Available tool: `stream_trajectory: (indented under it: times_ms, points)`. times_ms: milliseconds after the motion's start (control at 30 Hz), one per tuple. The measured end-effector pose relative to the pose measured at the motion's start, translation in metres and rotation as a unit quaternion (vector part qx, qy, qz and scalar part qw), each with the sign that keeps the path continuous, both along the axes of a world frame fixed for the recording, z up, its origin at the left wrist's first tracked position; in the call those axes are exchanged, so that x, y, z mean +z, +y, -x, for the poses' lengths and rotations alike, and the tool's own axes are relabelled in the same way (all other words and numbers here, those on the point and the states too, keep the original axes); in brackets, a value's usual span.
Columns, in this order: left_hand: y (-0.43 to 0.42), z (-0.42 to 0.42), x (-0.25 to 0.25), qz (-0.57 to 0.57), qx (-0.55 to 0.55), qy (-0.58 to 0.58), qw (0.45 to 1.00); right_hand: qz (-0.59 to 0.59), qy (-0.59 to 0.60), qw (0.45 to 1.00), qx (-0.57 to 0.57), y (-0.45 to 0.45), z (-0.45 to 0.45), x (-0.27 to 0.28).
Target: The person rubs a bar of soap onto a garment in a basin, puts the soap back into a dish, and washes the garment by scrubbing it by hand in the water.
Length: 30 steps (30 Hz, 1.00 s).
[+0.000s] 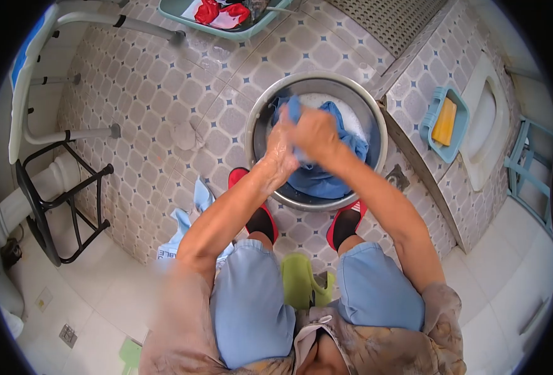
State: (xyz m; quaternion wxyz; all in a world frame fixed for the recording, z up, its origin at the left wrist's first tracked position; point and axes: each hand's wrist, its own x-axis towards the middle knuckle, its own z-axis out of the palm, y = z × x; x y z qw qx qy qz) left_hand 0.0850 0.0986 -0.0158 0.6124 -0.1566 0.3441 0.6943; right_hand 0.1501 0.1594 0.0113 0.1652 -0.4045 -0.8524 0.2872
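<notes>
A round metal basin stands on the tiled floor between my feet. Blue cloth lies bunched inside it, with white suds along the far right side. Above the basin, my left hand is wet and closed on a raised part of the blue cloth. My right hand is a fist pressed against the left one, gripping the same cloth. Motion blurs the fingers and the fabric between them.
A teal tub with red and white items stands at the far side. At right, a yellow soap bar sits in a blue basket beside a squat toilet. A black-framed stool and light blue fabric are at left.
</notes>
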Motion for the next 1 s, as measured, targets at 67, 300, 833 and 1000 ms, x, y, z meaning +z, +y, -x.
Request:
stream_trajectory:
  times_ms: [67,300,833,1000]
  points:
    - [0.011,-0.001,0.007,0.16,-0.106,-0.002,0.981,0.047,-0.029,0.995,-0.082,0.02,-0.006,-0.018]
    - [-0.012,0.003,-0.006,0.187,-0.166,0.173,0.953,0.115,-0.053,0.957,-0.26,0.036,-0.053,-0.014]
    - [0.02,0.02,-0.049,0.074,-0.452,0.825,0.332,0.012,-0.228,0.973,-0.037,0.022,-0.05,-0.072]
    - [0.009,0.021,-0.063,0.163,-0.359,0.725,0.564,0.169,-0.136,0.97,-0.113,0.034,-0.066,-0.081]
